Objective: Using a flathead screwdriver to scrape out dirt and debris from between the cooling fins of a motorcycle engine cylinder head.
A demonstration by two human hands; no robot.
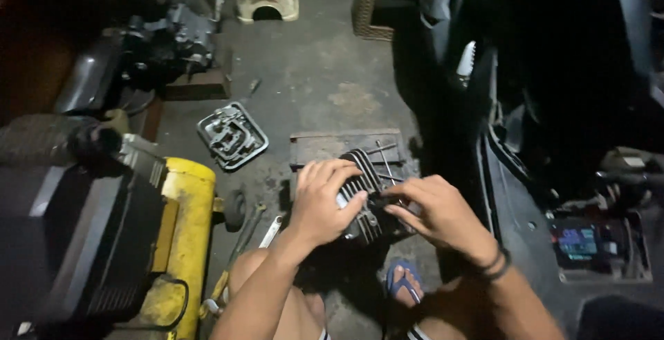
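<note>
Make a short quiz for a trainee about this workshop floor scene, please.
1. True or false: the left hand rests on a finned engine cylinder.
2. What colour is the tank on the left? A red, B yellow, C green.
3. Fill in: the right hand wears dark bands on its ____.

Key: 1 true. 2 B. 3 wrist.

The cylinder sits on a wooden board. A metal tray of parts lies on the floor beyond it.
</note>
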